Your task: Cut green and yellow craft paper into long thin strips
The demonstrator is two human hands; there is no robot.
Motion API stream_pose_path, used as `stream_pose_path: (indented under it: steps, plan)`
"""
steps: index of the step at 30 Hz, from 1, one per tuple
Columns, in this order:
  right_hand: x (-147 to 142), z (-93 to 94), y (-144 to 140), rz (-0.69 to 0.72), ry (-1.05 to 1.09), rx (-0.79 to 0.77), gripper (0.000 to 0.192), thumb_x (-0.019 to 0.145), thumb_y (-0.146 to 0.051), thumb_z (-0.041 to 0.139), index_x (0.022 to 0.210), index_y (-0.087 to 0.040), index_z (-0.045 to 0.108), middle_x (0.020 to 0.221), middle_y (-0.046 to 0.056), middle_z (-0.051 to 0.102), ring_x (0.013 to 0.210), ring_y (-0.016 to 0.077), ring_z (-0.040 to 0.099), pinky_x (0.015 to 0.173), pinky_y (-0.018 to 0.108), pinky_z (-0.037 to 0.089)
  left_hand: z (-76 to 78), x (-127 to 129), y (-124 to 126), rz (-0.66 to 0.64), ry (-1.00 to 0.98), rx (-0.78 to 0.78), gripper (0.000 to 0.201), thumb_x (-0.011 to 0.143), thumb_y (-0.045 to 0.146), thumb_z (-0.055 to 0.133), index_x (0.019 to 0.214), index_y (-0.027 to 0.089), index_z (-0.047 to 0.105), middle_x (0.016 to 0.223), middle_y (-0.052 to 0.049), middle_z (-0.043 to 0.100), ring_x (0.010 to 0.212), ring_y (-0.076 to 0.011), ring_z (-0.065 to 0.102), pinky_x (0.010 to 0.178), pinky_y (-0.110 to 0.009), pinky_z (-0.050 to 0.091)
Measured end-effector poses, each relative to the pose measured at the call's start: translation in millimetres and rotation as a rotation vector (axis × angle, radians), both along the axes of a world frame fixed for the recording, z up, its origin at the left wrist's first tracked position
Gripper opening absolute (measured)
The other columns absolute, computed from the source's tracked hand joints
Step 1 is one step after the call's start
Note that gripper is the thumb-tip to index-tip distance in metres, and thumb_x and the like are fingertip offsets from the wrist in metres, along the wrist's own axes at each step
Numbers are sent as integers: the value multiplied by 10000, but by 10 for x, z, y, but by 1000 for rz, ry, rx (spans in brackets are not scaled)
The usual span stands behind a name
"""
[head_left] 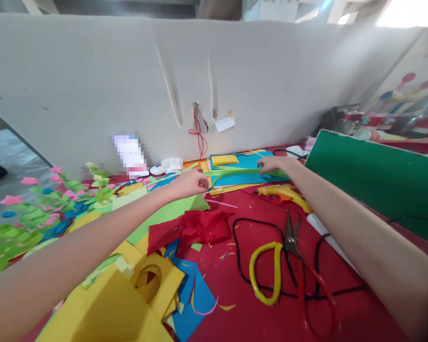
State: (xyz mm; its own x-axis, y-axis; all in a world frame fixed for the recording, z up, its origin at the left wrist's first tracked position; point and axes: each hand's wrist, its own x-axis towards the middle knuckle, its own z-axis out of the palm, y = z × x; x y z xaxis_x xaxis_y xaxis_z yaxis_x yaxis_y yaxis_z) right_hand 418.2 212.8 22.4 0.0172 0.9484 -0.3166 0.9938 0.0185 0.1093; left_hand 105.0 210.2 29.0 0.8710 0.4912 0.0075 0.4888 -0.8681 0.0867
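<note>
A long green paper strip (231,172) stretches between both of my hands over the far part of the red table. My left hand (190,183) pinches its left end. My right hand (273,164) holds its right end, resting over a blue paper sheet (248,167) with a small yellow sheet (224,159) on it. Closer to me lie a yellow glue gun (285,194) and scissors (287,256) with one yellow and one red handle.
Crumpled red paper (190,229), yellow cut card (142,289) and blue scraps lie in front. Green and pink paper ornaments (46,209) fill the left. A black cord (242,256) loops on the table. A green board (378,180) leans at right. A white wall (128,85) stands behind.
</note>
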Motion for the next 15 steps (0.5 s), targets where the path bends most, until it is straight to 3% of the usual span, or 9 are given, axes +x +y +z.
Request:
stream_pose_path:
  steps: [5,10,15]
  plan:
    - [-58,52,-151,15,30,159,253,842,-287,445,1065,-186,511,1118,74,507,932,170,522,784,360,451,-38,-262,65,176,-28,46,199,833,287,480,920,128,562,929,-52,585,822,-163,564,738,-362,464]
    - [-434,184,-305,22,23,334,279,832,-292,464,1073,-155,499,1088,74,519,931,180,526,782,388,447,-57,-393,108,324,-15,88,213,836,288,475,958,129,549,949,-55,575,809,-164,566,712,-350,476]
    - [-1041,241,-487,113,79,397,245,835,-298,458,1018,-151,529,1039,64,544,907,171,534,776,376,446,77,-514,-343,334,-8,154,212,842,305,459,880,128,569,847,-37,595,756,-150,569,707,-343,464]
